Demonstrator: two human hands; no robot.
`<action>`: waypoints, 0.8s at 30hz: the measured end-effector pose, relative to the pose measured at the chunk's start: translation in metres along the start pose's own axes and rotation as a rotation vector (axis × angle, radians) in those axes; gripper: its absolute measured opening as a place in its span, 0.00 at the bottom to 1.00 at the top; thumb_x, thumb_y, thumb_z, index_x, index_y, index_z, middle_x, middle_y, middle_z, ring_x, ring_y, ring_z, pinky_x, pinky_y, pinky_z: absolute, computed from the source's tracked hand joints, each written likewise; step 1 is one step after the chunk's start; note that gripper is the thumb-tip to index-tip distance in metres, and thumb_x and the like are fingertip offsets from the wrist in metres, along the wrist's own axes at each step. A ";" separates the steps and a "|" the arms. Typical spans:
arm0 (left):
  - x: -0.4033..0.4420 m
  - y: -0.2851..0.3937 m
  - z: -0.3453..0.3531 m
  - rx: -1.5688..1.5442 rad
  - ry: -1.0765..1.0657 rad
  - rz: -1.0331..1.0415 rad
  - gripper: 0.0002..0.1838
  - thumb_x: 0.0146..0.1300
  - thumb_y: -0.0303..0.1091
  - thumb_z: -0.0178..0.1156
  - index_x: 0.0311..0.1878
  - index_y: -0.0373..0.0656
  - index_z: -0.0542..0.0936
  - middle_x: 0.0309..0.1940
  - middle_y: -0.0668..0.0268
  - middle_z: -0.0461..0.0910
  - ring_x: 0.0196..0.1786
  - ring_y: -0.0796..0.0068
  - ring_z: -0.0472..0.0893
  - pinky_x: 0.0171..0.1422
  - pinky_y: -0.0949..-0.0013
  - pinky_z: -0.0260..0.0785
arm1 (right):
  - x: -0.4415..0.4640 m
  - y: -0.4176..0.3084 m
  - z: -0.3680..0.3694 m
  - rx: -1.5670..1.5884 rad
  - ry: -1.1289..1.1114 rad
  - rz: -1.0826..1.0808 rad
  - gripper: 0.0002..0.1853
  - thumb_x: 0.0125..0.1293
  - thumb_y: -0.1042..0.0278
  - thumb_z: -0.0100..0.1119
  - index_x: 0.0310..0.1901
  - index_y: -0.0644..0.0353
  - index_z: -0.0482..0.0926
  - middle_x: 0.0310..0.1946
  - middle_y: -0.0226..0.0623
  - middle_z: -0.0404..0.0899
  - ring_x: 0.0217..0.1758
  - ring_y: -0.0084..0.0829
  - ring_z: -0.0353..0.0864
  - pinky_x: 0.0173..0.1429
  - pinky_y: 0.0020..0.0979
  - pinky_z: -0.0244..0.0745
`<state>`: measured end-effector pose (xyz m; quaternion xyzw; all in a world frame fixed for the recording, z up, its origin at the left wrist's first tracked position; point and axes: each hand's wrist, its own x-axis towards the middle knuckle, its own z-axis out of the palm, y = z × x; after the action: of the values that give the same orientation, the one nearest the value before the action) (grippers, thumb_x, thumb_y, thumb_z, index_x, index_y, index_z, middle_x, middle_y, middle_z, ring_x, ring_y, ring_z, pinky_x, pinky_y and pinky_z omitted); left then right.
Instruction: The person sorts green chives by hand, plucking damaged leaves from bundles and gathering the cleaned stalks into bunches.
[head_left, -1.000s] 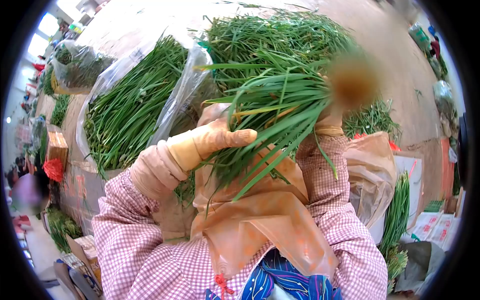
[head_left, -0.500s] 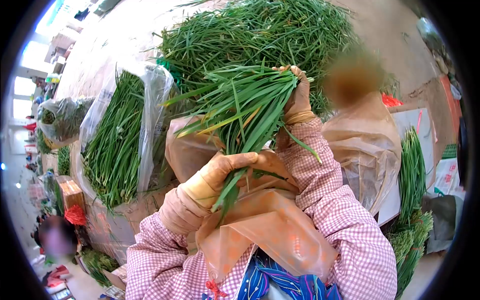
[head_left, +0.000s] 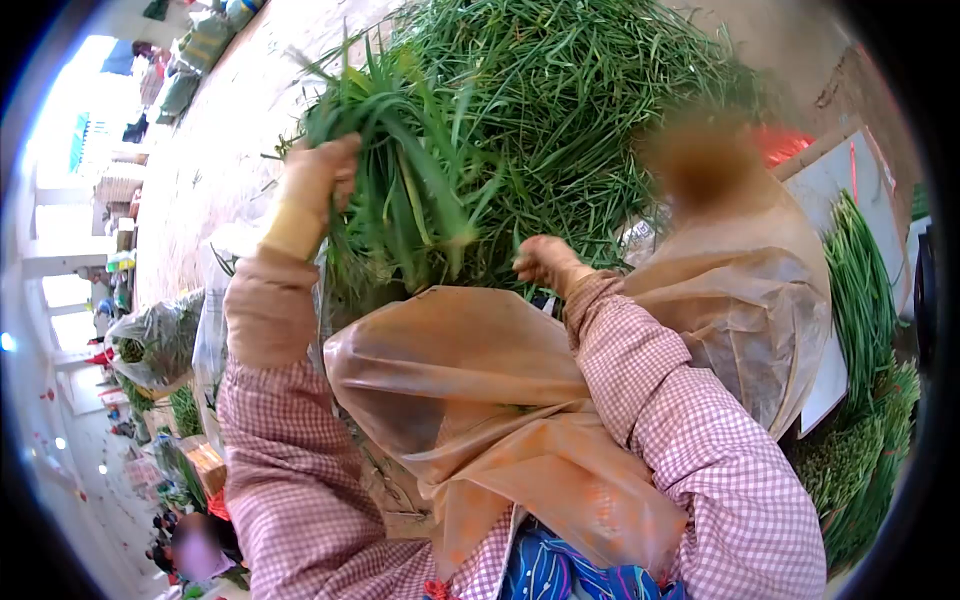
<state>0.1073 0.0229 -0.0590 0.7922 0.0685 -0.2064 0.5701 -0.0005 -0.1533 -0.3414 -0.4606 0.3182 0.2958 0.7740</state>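
Note:
My left hand [head_left: 325, 175], gloved, is raised at the upper left and closed round a bunch of green leaves [head_left: 405, 180], whose leaves fan out to the right and hang down, slightly blurred. My right hand [head_left: 547, 264] is lower, near the centre, at the near edge of a big heap of loose green leaves [head_left: 590, 110]. Its fingers are curled together, and whether anything small is between them is hidden. A brownish plastic apron [head_left: 480, 370] covers my lap below both hands.
A clear bag of greens [head_left: 160, 335] lies at the left. To the right are a brown plastic-covered shape [head_left: 740, 310], a white board [head_left: 825, 385] and long green bundles [head_left: 860, 290]. Another person [head_left: 200, 550] is in the far lower left.
My left hand has moved up and left with the bunch. My right hand has let go of the bunch's other end and come down toward my lap. The view has shifted.

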 end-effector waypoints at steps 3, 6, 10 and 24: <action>0.023 0.016 -0.017 0.019 0.037 -0.002 0.04 0.63 0.34 0.56 0.37 0.46 0.73 0.14 0.77 0.61 0.12 0.85 0.58 0.13 0.76 0.47 | -0.018 -0.001 0.039 -0.219 -0.228 -0.129 0.12 0.64 0.60 0.55 0.40 0.59 0.78 0.26 0.34 0.81 0.25 0.29 0.79 0.30 0.31 0.75; 0.040 0.002 -0.052 0.488 0.163 0.241 0.16 0.58 0.36 0.60 0.46 0.37 0.76 0.25 0.59 0.77 0.26 0.66 0.76 0.30 0.64 0.69 | -0.065 -0.028 0.085 -0.104 -0.693 -0.165 0.18 0.62 0.59 0.61 0.48 0.61 0.75 0.33 0.39 0.81 0.36 0.31 0.81 0.43 0.32 0.76; -0.025 -0.020 -0.022 0.786 0.286 0.565 0.24 0.54 0.36 0.61 0.54 0.38 0.73 0.39 0.47 0.81 0.44 0.47 0.80 0.47 0.58 0.73 | -0.097 -0.019 0.127 0.269 -1.199 -0.199 0.32 0.58 0.42 0.62 0.56 0.56 0.70 0.46 0.40 0.78 0.51 0.30 0.77 0.55 0.35 0.74; -0.220 -0.107 -0.037 1.235 -0.019 0.366 0.46 0.45 0.24 0.60 0.71 0.43 0.53 0.30 0.50 0.80 0.29 0.45 0.79 0.32 0.53 0.71 | -0.044 -0.012 0.136 0.932 -0.560 -0.158 0.29 0.54 0.54 0.70 0.54 0.60 0.73 0.46 0.40 0.79 0.46 0.35 0.80 0.50 0.35 0.79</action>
<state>-0.1195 0.1218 -0.0541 0.9716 -0.2042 -0.1141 0.0354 0.0108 -0.0430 -0.2504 0.0048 0.1616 0.1760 0.9710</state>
